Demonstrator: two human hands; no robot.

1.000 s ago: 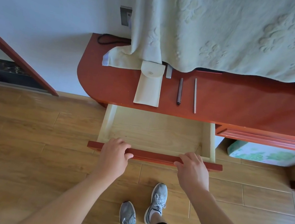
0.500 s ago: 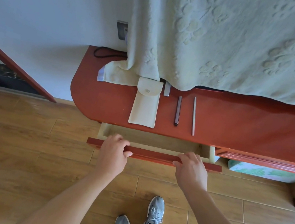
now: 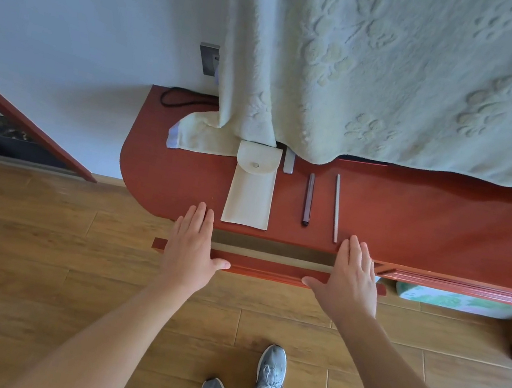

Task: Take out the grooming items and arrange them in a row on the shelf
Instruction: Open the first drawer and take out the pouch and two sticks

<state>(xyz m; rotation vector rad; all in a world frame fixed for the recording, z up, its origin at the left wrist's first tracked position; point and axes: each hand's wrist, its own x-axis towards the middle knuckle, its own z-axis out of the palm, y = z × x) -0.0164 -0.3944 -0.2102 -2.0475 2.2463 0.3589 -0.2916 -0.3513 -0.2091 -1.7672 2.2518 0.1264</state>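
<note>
Cream cloth pouch (image 3: pixel 251 189), dark stick (image 3: pixel 308 199) and pale rod (image 3: pixel 336 208) sat rowed on the red wooden shelf (image 3: pixel 430 224). Left grip (image 3: pixel 191 251) and right grip (image 3: pixel 350 279), fingers straight, pressed the red drawer front (image 3: pixel 268 270). The job looked nearly done!

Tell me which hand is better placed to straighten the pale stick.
Right, probably. The right hand has fingertips at the shelf edge just beside the pale stick; the left hand sits past the pouch and dark stick, farther off.

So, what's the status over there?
Left hand, right hand open, flat on drawer front, a crack from shut. Pouch, dark stick, pale stick side by side on shelf. Nothing blocking.
</note>
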